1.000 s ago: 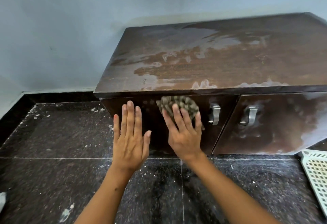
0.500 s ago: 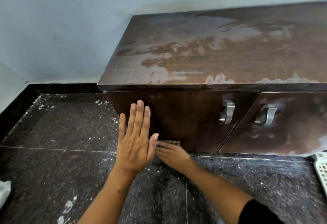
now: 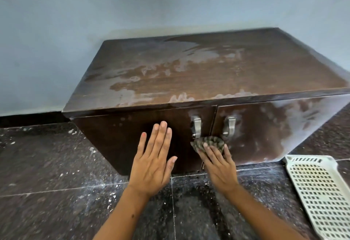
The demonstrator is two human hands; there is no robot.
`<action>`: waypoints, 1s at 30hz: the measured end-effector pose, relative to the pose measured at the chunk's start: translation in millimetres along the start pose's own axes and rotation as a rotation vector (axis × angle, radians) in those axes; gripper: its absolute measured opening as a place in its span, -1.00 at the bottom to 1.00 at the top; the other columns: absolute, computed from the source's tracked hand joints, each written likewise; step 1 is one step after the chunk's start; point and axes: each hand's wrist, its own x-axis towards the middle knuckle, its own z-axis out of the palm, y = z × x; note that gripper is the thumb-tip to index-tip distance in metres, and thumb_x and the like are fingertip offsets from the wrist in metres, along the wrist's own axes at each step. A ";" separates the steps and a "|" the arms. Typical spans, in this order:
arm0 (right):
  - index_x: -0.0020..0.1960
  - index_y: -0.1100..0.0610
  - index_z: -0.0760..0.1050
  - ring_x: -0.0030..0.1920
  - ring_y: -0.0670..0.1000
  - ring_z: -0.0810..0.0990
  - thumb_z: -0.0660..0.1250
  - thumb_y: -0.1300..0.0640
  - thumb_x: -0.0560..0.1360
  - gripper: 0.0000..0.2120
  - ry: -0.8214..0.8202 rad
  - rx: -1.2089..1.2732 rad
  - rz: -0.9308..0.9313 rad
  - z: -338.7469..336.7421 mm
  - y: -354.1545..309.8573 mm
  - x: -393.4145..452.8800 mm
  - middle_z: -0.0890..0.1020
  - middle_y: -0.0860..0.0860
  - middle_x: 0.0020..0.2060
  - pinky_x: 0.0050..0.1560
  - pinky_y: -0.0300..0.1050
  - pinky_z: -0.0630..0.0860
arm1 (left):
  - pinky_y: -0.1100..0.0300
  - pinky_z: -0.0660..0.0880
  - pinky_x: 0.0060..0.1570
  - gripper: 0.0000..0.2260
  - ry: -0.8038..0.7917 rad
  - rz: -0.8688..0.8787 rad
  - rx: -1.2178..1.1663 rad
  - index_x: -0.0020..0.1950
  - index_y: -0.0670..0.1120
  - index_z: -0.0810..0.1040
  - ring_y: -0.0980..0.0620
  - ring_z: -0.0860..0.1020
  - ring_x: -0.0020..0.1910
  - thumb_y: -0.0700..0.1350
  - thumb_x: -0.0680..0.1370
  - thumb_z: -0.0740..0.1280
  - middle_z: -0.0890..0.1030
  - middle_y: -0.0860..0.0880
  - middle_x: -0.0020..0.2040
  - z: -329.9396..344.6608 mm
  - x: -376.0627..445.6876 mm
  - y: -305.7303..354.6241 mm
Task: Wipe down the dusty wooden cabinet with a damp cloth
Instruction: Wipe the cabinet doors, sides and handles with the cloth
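A low dark wooden cabinet [image 3: 208,73] stands against the wall, its top streaked with pale dust and wet smears. My right hand [image 3: 217,165] presses a grey-green patterned cloth [image 3: 208,142] against the front, at the seam between the two doors just below the metal handles [image 3: 196,127]. My left hand [image 3: 153,160] lies flat with fingers spread on the left door, which looks dark and wiped. The right door [image 3: 274,129] still carries white dusty patches.
A white perforated plastic basket [image 3: 320,192] lies on the dark speckled tile floor [image 3: 56,173] at the right. White dust specks are scattered over the tiles. A pale blue wall runs behind the cabinet.
My right hand has moved the cloth from the bottom edge of the left door up and right to below the handles. The left hand stays flat on the left door. The view has shifted left.
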 end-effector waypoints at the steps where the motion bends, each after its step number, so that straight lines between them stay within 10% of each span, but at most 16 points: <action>1: 0.45 0.02 0.18 0.45 0.01 0.18 0.12 0.16 0.40 -0.39 0.062 0.022 0.064 -8.3 -1.9 6.4 0.13 0.01 0.49 0.51 0.11 -0.19 | -0.03 -0.13 0.49 -0.45 0.009 0.003 0.003 0.54 -0.20 -0.06 -0.08 -0.05 0.54 0.07 0.63 -0.09 -0.13 -0.12 0.56 -2.0 7.0 5.2; 5: 0.52 0.07 0.04 0.53 -0.03 -0.17 0.11 0.16 0.42 -0.32 0.176 0.030 0.129 -28.7 -1.6 8.4 -0.16 0.01 0.54 0.49 0.09 -0.14 | -0.06 -0.09 0.49 -0.44 0.037 -0.028 0.002 0.52 -0.23 0.00 -0.09 -0.04 0.53 0.07 0.62 -0.04 -0.08 -0.14 0.55 -10.5 29.6 20.5; 15: 0.46 0.06 0.21 0.41 0.01 0.25 0.09 0.24 0.46 -0.44 0.335 0.093 0.353 -60.9 -19.6 35.5 0.19 0.02 0.47 0.25 0.06 0.20 | -0.06 -0.10 0.49 -0.41 -0.043 -0.012 0.116 0.52 -0.23 -0.01 -0.09 -0.04 0.53 0.06 0.60 0.00 -0.10 -0.15 0.56 -12.6 29.1 22.5; 22: 0.53 0.10 0.02 0.54 0.02 -0.09 0.03 0.25 0.51 -0.41 0.267 -0.018 0.175 -27.9 -4.3 14.1 -0.12 0.05 0.55 0.45 0.14 -0.03 | -0.07 -0.11 0.48 -0.41 -0.064 -0.039 0.124 0.52 -0.23 -0.05 -0.10 -0.08 0.53 0.05 0.59 0.01 -0.18 -0.14 0.55 -11.2 30.5 26.2; 30: 0.54 0.16 -0.18 0.46 0.01 0.11 0.33 0.19 0.37 -0.07 0.043 -0.076 0.038 -2.7 -24.3 -19.9 -0.19 0.06 0.54 0.49 0.06 -0.14 | -0.10 -0.07 0.48 -0.40 -0.045 -0.117 0.118 0.53 -0.25 -0.02 -0.14 -0.04 0.53 0.03 0.58 0.03 -0.08 -0.20 0.55 -12.6 15.1 18.0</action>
